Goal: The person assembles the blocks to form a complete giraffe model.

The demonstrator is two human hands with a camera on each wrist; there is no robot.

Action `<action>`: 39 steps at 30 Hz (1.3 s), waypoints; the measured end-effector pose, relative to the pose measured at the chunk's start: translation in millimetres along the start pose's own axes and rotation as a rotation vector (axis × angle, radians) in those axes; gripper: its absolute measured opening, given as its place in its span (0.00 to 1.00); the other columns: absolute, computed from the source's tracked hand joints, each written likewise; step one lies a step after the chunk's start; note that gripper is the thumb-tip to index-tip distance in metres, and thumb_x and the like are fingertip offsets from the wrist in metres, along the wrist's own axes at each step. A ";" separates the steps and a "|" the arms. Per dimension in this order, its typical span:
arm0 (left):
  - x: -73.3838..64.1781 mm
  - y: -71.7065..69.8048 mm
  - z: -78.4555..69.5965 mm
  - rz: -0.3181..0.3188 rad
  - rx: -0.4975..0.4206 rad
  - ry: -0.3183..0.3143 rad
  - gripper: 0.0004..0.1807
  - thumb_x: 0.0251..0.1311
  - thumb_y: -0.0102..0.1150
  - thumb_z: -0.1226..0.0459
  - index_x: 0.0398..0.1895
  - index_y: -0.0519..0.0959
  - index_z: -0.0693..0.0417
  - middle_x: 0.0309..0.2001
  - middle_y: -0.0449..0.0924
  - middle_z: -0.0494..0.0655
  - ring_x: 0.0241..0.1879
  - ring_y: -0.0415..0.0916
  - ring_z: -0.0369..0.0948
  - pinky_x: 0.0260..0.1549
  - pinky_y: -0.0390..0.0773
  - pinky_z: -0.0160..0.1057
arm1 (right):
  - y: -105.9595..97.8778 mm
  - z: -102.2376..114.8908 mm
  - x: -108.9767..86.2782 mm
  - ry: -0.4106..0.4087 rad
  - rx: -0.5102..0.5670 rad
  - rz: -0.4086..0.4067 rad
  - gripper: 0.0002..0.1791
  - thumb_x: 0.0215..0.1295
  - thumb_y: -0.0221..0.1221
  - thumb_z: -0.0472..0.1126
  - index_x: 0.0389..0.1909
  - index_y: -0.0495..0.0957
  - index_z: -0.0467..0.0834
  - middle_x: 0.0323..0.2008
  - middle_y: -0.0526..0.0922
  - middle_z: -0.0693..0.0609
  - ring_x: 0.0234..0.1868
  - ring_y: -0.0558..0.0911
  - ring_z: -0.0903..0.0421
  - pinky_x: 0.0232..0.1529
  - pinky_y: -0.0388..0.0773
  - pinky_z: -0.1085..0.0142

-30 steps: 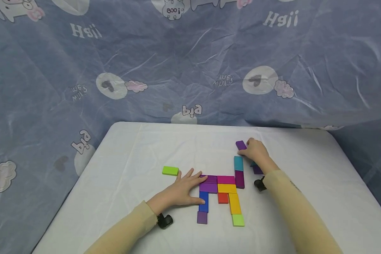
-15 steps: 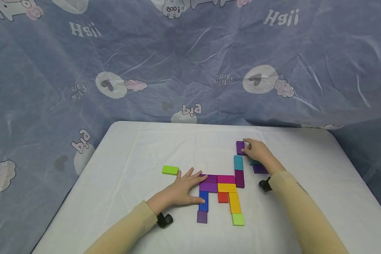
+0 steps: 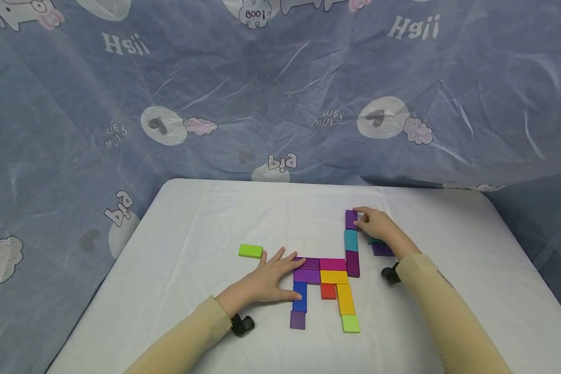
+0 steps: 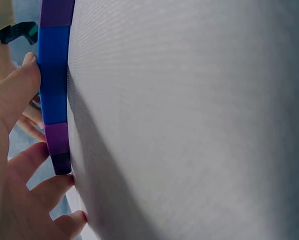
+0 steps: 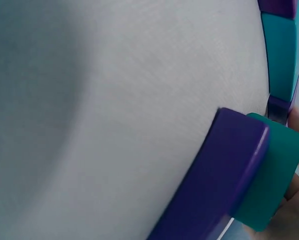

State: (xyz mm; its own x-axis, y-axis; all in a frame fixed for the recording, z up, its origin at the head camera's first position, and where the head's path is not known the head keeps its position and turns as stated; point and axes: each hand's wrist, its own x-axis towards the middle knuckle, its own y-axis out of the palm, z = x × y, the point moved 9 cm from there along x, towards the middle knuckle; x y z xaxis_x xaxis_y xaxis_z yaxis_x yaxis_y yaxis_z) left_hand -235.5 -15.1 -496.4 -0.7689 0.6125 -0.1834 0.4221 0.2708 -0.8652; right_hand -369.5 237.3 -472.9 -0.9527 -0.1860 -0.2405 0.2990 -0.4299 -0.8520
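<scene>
My right hand (image 3: 376, 224) pinches a purple block (image 3: 351, 219) at the top of a column, its lower end against the teal block (image 3: 351, 240). A dark magenta block (image 3: 352, 263) continues the column downward. With fingers spread, my left hand (image 3: 271, 280) rests at the left side of the flat block figure; its thumb touches the blue block (image 4: 54, 75) and its fingertips lie at the purple blocks (image 3: 307, 275). The figure also has a pink block (image 3: 333, 264), yellow-orange blocks (image 3: 345, 299) and a red block (image 3: 328, 291).
A loose lime block (image 3: 251, 251) lies beyond my left fingertips. Beneath my right wrist, a dark purple block (image 5: 214, 175) and a green block (image 5: 274, 170) lie together. The white table (image 3: 215, 213) meets a blue patterned curtain (image 3: 280, 93) at the back.
My right hand has straightened the tilted purple block, then drawn it slightly left and nearer until it meets the teal block. The left hand stays in place.
</scene>
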 end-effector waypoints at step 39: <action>0.3 -0.4 0.0 0.002 -0.010 0.001 0.47 0.54 0.62 0.35 0.77 0.56 0.32 0.78 0.51 0.43 0.80 0.36 0.50 0.70 0.32 0.70 | -29.9 -25.5 -60.7 0.047 0.115 -0.243 0.35 0.76 0.47 0.56 0.67 0.65 0.30 0.60 0.72 0.29 0.60 0.73 0.33 0.60 0.71 0.39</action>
State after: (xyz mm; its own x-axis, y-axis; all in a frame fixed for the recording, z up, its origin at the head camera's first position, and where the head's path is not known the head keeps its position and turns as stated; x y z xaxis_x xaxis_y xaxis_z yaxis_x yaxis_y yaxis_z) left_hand -235.9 -15.0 -496.1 -0.7678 0.6135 -0.1849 0.4285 0.2770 -0.8600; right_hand -322.0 283.9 -444.7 -0.9979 -0.0248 -0.0595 0.0633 -0.5549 -0.8295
